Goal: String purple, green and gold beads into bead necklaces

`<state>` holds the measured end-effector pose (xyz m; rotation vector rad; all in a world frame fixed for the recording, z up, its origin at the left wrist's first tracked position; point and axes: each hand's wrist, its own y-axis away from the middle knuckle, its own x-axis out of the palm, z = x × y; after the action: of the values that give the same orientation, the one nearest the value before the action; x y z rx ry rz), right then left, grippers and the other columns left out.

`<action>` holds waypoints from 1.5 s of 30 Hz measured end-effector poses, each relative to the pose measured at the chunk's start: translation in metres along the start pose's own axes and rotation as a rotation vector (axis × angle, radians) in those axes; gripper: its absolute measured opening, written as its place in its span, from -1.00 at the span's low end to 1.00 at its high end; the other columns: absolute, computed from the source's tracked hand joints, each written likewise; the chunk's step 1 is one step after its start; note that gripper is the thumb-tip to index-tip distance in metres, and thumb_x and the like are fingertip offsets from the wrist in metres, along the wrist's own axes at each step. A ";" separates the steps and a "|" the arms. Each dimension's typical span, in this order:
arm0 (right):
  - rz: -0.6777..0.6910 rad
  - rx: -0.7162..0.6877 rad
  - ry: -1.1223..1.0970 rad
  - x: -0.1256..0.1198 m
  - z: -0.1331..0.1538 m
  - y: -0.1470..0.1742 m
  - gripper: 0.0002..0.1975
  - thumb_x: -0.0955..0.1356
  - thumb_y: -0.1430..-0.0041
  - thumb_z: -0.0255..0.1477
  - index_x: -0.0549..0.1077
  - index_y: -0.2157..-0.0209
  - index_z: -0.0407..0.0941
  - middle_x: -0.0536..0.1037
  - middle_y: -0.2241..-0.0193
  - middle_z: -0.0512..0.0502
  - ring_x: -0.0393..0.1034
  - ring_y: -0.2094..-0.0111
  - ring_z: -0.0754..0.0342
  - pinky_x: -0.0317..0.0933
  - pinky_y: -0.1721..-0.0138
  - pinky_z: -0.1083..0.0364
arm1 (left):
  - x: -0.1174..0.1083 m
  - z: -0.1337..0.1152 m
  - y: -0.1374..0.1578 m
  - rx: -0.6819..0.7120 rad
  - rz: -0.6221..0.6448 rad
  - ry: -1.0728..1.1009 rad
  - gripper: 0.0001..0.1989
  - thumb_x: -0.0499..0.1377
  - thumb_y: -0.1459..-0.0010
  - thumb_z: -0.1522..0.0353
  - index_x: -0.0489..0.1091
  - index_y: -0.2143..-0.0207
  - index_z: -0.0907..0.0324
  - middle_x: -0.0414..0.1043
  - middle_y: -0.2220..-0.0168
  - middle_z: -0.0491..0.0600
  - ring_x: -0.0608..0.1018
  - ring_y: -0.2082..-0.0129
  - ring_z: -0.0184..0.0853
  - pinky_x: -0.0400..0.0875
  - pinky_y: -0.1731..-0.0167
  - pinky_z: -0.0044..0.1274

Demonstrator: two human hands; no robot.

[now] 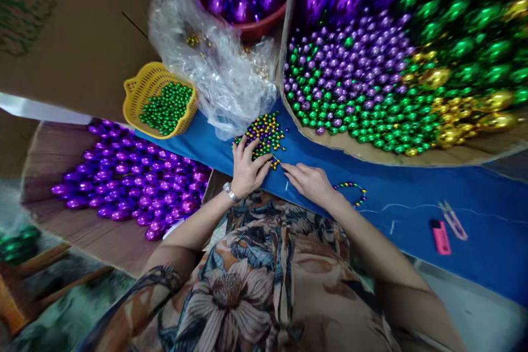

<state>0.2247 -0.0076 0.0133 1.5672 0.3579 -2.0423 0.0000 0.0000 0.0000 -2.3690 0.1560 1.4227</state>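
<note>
On the blue cloth sits a small pile of beads (269,127) in green, gold and purple. My left hand (246,169), with a watch-like band on its wrist, rests at the pile's near edge, fingers spread over the beads. Just right of it, my right hand (310,182) has thumb and forefinger pinched together. From that pinch a thin needle-like piece (277,160) appears to point towards a few gold beads; its full length is hard to make out. A curved string of beads (363,192) lies beside my right wrist, with a pale thread (406,207) trailing right.
A yellow basket (131,100) of green beads stands left, near a clear plastic bag (231,80). Cardboard boxes hold purple beads (140,179) at left and mixed beads (363,66) at right. A pink lighter-like object (441,237) and small snips (454,221) lie on the blue cloth (490,250).
</note>
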 end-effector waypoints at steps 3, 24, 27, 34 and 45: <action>0.006 0.031 0.022 0.002 0.005 -0.006 -0.57 0.11 -0.40 -0.26 0.35 -0.18 -0.03 0.58 0.22 -0.11 0.47 0.35 0.13 0.16 0.39 0.18 | 0.000 -0.004 -0.001 -0.001 0.037 0.028 -0.76 0.12 -0.23 0.21 0.53 0.12 -0.03 0.21 -0.21 0.02 0.04 -0.32 0.05 -0.05 -0.22 0.03; -0.142 0.008 -0.063 0.007 -0.001 -0.004 -0.62 0.17 -0.39 -0.28 0.40 -0.12 -0.04 0.59 0.29 -0.05 0.47 0.37 0.15 0.20 0.40 0.18 | -0.002 0.007 -0.014 -0.035 -0.054 0.086 -0.77 0.04 -0.27 0.36 0.43 0.09 0.12 0.30 -0.13 0.08 0.14 -0.29 -0.07 0.06 -0.24 -0.04; -0.158 0.003 -0.078 0.006 -0.002 -0.005 -0.62 0.17 -0.39 -0.29 0.40 -0.13 -0.05 0.59 0.27 -0.05 0.48 0.35 0.14 0.22 0.39 0.18 | -0.005 0.007 -0.012 -0.006 -0.056 0.114 -0.78 0.06 -0.26 0.36 0.43 0.09 0.15 0.34 -0.08 0.10 0.21 -0.24 -0.09 0.15 -0.22 -0.09; -0.146 -0.067 -0.137 0.004 -0.007 0.007 -0.65 0.19 -0.38 -0.29 0.42 -0.09 -0.05 0.60 0.25 -0.05 0.49 0.34 0.15 0.26 0.33 0.18 | -0.009 0.002 0.000 0.069 0.032 0.134 -0.79 0.12 -0.22 0.33 0.48 0.12 0.06 0.35 -0.05 0.07 0.21 -0.24 -0.06 0.15 -0.19 -0.05; -0.121 -0.084 -0.176 0.006 -0.006 0.019 -0.65 0.20 -0.37 -0.30 0.42 -0.08 -0.05 0.60 0.26 -0.07 0.48 0.36 0.16 0.26 0.34 0.19 | -0.002 0.000 0.011 0.071 0.005 0.059 -0.78 0.16 -0.20 0.31 0.49 0.10 0.01 0.26 -0.16 0.06 0.10 -0.31 -0.01 0.06 -0.20 0.01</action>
<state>0.2387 -0.0220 0.0076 1.3339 0.4749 -2.2082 -0.0040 -0.0107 -0.0012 -2.3555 0.2240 1.3283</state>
